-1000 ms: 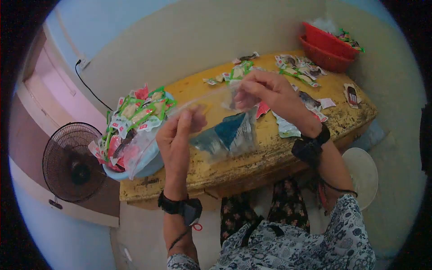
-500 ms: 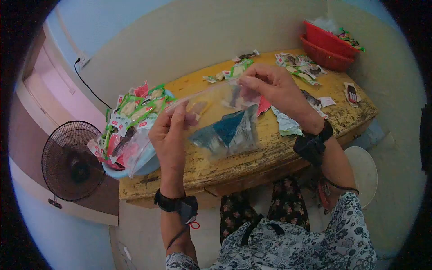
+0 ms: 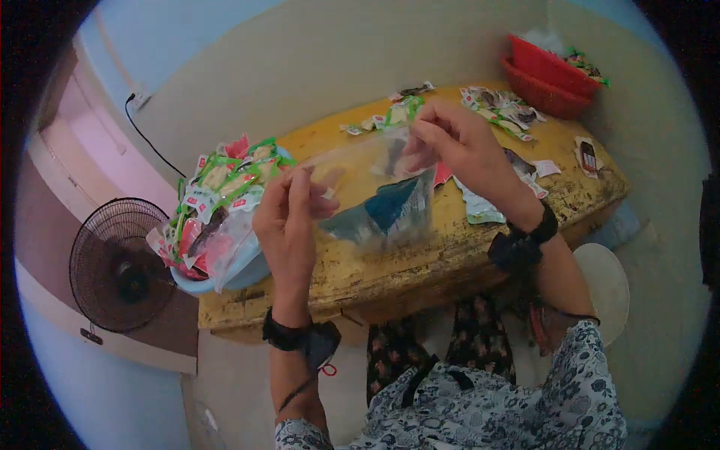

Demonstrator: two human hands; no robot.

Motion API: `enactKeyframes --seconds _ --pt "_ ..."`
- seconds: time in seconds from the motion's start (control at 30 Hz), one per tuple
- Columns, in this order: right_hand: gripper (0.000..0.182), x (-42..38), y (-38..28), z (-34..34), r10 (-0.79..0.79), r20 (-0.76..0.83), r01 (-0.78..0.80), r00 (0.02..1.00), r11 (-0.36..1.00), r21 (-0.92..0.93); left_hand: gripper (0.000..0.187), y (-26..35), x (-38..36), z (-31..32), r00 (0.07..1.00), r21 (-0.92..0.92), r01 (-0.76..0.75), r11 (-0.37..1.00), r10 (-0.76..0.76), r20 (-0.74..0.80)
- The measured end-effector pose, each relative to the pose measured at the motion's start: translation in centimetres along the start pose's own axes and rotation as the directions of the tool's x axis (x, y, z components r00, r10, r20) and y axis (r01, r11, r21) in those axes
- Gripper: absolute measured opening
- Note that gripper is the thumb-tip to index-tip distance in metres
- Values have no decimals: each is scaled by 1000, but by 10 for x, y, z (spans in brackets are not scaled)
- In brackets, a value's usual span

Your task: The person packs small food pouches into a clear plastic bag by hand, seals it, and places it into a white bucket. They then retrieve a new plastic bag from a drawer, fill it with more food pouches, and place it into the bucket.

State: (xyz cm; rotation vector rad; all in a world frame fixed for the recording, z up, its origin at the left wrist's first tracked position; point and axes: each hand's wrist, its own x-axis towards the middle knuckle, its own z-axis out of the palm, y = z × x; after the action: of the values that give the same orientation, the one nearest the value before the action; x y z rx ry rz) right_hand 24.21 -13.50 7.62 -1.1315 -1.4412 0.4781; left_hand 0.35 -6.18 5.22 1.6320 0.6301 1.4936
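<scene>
The left hand (image 3: 289, 217) is pinching the upper left edge of a clear plastic bag (image 3: 409, 214) between thumb and fingers, while the right hand (image 3: 465, 150) is gripping its upper right corner with curled fingers, higher and farther toward the back of the desk (image 3: 330, 281). Between the two hands the bag's mouth edge is running as its long axis, side to side across the body, slanting upward and away from left to right. The bag's body is hanging below that line, toward the front edge of the desk, and a dark blue patch (image 3: 390, 204) is showing in its lower part, lying to the right of the left fingers and below the right ones. Each hand is holding its own end, so neither is plainly the nearer; whether the bag's bottom is touching the desk, I cannot tell. Just beyond the right wrist, a silvery packet (image 3: 480, 208) is lying toward the front edge. Outward past the left hand, a light blue basin (image 3: 251, 276) is standing at the desk's left end, heaped with small wrapped packets (image 3: 225, 180). More sealed packets (image 3: 502, 112) are lying along the back edge, and red baskets (image 3: 546, 94) are sitting at the far right corner.
</scene>
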Motion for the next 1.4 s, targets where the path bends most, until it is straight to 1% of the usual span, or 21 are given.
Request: enactKeyframes --seconds 0.03,0.13,0.27,0.33,0.43,0.53,0.63,0.67,0.77,0.83,0.9,0.97,1.07,1.17,1.23,1.27,1.33,1.37,1.4 --pt "14 2 0 -3 -9 -8 9 1000 999 -48 23 -2 3 -1 1000 22 1 1000 -1 13" --pt "13 6 8 -8 -22 22 24 1000 997 -80 22 -9 10 -5 999 86 3 996 -7 47" --pt "9 5 12 -12 55 1 -55 998 993 -103 21 -14 10 -5 998 121 43 992 -47 33" --pt "8 6 17 -14 111 1 -110 994 990 -91 22 -17 12 -8 997 133 34 991 -42 59" --pt "8 5 29 -18 202 98 -203 974 979 -5 22 -20 15 -12 991 162 56 985 -74 110" --pt "7 2 41 -17 234 159 -239 959 971 10 24 -31 19 -16 983 178 80 981 -108 151" --pt "5 3 50 -16 297 243 -313 923 949 28 24 -37 20 -19 968 178 123 976 -158 195" --pt "5 3 52 -17 304 249 -315 920 949 8 23 -39 20 -20 961 177 143 974 -179 211" --pt "6 4 52 -19 320 264 -321 910 946 -38 21 -55 17 -25 947 190 121 974 -171 273" --pt "7 6 46 -21 328 274 -326 904 944 -52 22 -55 16 -26 927 190 133 973 -190 324" --pt "8 5 49 -21 319 273 -315 908 947 -60 24 -61 13 -28 894 142 208 968 -247 374" --pt "10 5 56 -20 321 271 -320 908 946 -48 26 -75 9 -37 844 55 341 939 -331 423" --pt "12 5 66 -19 334 281 -345 900 939 -9 30 -86 3 -43 862 -152 343 927 -246 443" --pt "13 4 69 -20 327 310 -349 893 937 17 30 -74 -5 -34 895 -159 370 915 -305 325" --pt "11 7 74 -21 323 324 -351 889 936 29 33 -64 -14 -27 900 -27 221 975 -193 390" --pt "11 7 75 -21 327 297 -344 897 939 4 35 -62 -17 -24 894 34 139 990 -140 426" --pt "11 9 73 -20 333 245 -331 910 942 -49 40 -78 -20 -21 912 65 87 994 -106 397" --pt "13 11 72 -18 225 115 -202 967 962 -185 42 -83 -22 -20 923 57 74 996 -89 374" --pt "16 13 66 -16 91 0 -86 996 940 -330 43 -83 -22 -16 934 49 60 997 -73 350"
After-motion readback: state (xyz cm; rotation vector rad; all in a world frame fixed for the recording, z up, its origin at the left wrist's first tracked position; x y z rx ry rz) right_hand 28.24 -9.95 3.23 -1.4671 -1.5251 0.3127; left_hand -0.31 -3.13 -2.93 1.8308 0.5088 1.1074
